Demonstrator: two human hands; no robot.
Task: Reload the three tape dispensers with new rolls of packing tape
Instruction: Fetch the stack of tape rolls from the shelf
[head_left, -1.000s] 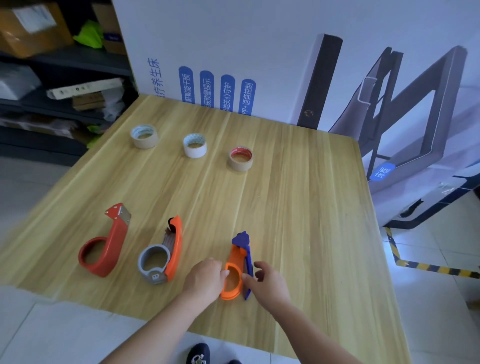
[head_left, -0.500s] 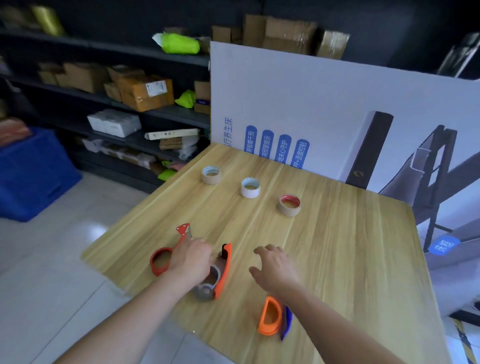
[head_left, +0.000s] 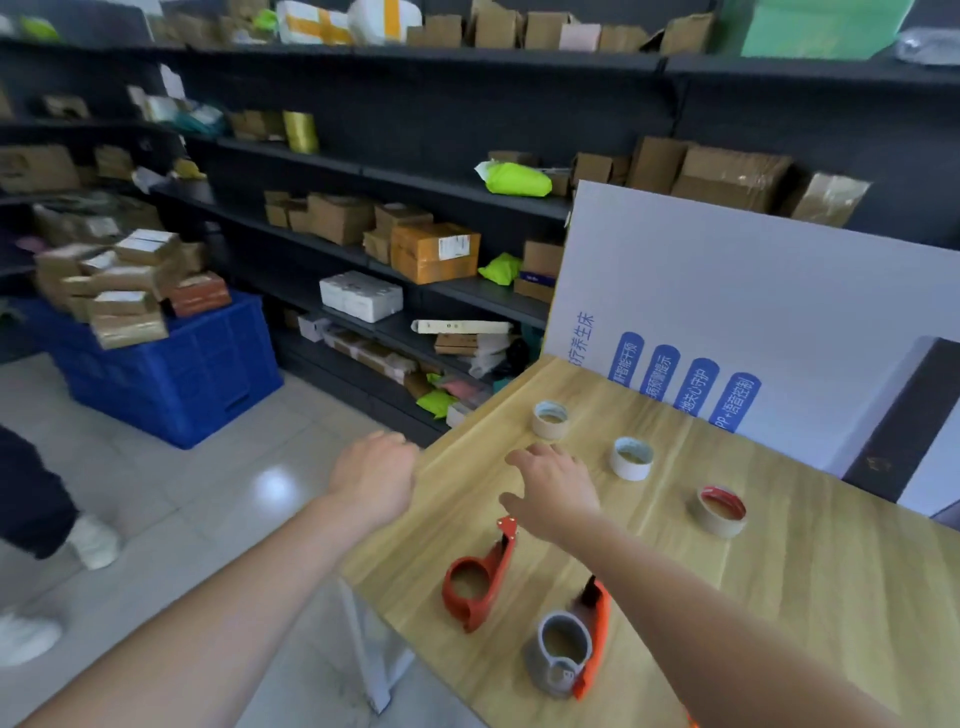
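Both hands (head_left: 374, 480) (head_left: 556, 493) outstretched — empty

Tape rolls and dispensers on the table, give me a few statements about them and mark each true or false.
1. Three tape rolls stand on the wooden table. True: the left roll, middle roll and red-cored roll.
2. The right hand grips a roll. False: it hovers open, holding nothing.
3. The red dispenser is loaded. False: its ring is empty.
4. The left hand is past the table's edge. True.

Red dispenser (head_left: 478, 582), blue crate (head_left: 176, 374)
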